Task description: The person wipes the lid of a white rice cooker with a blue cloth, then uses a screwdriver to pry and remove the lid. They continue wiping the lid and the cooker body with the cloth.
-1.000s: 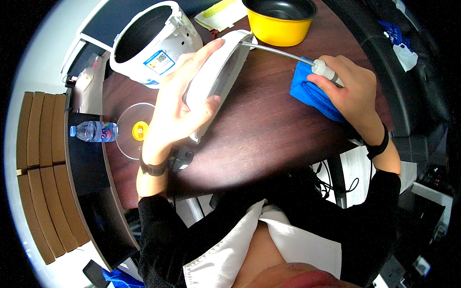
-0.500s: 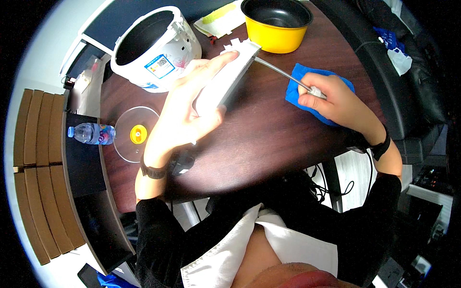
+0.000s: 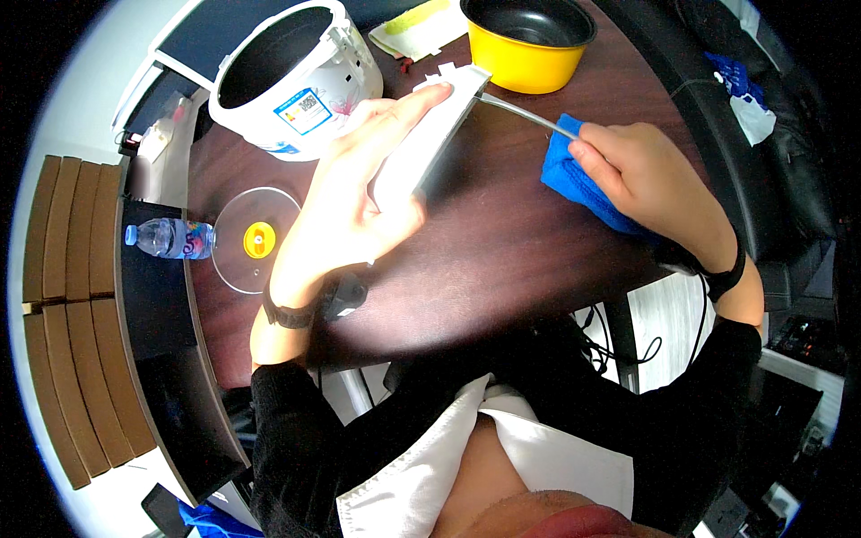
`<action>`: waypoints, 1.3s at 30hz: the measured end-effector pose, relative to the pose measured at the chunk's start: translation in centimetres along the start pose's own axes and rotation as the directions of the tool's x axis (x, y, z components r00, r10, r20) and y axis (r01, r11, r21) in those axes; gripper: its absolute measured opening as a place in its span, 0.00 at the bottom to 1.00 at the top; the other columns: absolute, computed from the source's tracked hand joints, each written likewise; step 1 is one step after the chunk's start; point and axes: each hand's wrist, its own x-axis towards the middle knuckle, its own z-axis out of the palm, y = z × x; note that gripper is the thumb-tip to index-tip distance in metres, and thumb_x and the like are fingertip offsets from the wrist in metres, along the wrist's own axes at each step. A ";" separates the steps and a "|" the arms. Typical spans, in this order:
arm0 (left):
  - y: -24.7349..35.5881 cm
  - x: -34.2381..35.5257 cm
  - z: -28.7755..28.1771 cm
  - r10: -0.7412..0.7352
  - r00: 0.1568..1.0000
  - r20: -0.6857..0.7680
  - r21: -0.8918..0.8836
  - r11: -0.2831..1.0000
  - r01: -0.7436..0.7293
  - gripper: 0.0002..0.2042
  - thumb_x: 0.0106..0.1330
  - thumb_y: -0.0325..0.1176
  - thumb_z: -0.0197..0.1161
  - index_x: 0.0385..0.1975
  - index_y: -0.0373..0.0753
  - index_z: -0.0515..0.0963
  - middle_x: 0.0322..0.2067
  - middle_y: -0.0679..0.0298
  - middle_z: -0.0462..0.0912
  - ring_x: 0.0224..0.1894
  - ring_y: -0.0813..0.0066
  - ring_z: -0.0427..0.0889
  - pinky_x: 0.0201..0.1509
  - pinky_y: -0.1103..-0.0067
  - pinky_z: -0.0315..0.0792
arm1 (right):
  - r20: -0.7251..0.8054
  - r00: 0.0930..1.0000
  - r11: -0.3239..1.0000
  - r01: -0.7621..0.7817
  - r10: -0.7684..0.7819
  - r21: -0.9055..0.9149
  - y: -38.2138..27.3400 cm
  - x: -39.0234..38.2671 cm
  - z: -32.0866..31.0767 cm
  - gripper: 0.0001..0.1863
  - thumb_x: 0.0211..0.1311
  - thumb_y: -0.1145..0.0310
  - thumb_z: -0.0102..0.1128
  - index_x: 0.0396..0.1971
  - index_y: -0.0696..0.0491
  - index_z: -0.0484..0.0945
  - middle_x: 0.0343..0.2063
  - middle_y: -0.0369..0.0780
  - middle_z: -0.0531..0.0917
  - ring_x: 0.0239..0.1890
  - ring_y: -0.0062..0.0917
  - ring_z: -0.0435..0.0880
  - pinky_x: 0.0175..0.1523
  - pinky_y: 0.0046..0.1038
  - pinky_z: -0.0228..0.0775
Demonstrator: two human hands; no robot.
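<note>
My left hand (image 3: 359,193) is closed on a white plastic rice cooker lid (image 3: 429,143), tilted on edge with its thumb low and fingers along the top. My right hand (image 3: 641,170) grips a screwdriver (image 3: 529,118) with a thin metal shaft; its handle is hidden in the fist. The tip meets the lid's upper right edge. A blue cloth (image 3: 574,184) lies on the table below my right hand. Left of the lid stands the white rice cooker body (image 3: 359,85), with a label on its side and its top uncovered.
A yellow inner pot (image 3: 525,63) with a dark inside stands at the back, beside a white and yellow-green cloth (image 3: 420,31). On the left lie a clear round lid (image 3: 235,269) with a yellow knob and a water bottle (image 3: 170,239). The dark wooden table (image 3: 502,242) has a curved edge.
My right hand has turned and moved slightly right, its fist now covering the screwdriver's pale handle. The tip stays at the lid's edge. The whole view has shifted a little.
</note>
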 end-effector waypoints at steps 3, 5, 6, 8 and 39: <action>0.1 0.1 -0.1 0.004 1.000 -0.011 0.012 1.000 -0.004 0.37 0.40 0.28 0.56 0.60 0.35 0.68 0.54 0.49 0.75 0.49 0.52 0.76 0.56 0.67 0.70 | -0.134 0.987 0.986 0.071 -0.091 -0.149 0.9 0.1 1.1 0.15 0.67 0.62 0.51 0.22 0.55 0.71 0.15 0.47 0.74 0.20 0.44 0.76 0.26 0.41 0.64; 0.0 0.1 0.0 0.013 1.000 -0.022 0.008 1.000 -0.013 0.36 0.40 0.29 0.56 0.60 0.35 0.68 0.54 0.49 0.76 0.49 0.53 0.76 0.56 0.67 0.70 | -0.131 0.990 0.996 0.047 -0.057 -0.078 1.1 0.1 2.1 0.16 0.67 0.61 0.51 0.21 0.55 0.71 0.15 0.47 0.74 0.20 0.44 0.76 0.26 0.40 0.64; -0.1 -0.1 -0.1 0.016 1.000 -0.027 0.009 1.000 -0.015 0.36 0.41 0.29 0.56 0.60 0.35 0.68 0.53 0.49 0.76 0.49 0.53 0.76 0.56 0.68 0.70 | -0.082 0.996 1.000 0.027 -0.027 0.002 0.9 0.2 1.9 0.16 0.67 0.61 0.51 0.21 0.55 0.71 0.15 0.47 0.74 0.20 0.44 0.76 0.26 0.41 0.64; -0.3 -0.3 -0.2 0.001 1.000 -0.030 -0.002 1.000 -0.002 0.36 0.41 0.30 0.56 0.60 0.35 0.68 0.53 0.49 0.76 0.49 0.53 0.76 0.56 0.68 0.70 | 0.026 0.999 0.986 -0.030 0.026 0.161 0.0 0.4 1.2 0.16 0.67 0.61 0.51 0.21 0.54 0.71 0.15 0.47 0.75 0.21 0.43 0.77 0.27 0.42 0.64; -0.3 -0.6 -0.4 -0.108 0.994 -0.028 -0.006 0.994 0.108 0.34 0.50 0.42 0.58 0.60 0.32 0.68 0.52 0.47 0.76 0.52 0.58 0.77 0.56 0.70 0.69 | 0.005 1.000 0.996 0.020 -0.020 0.087 -0.9 0.7 0.4 0.16 0.65 0.60 0.53 0.22 0.56 0.77 0.17 0.48 0.78 0.21 0.44 0.78 0.29 0.41 0.69</action>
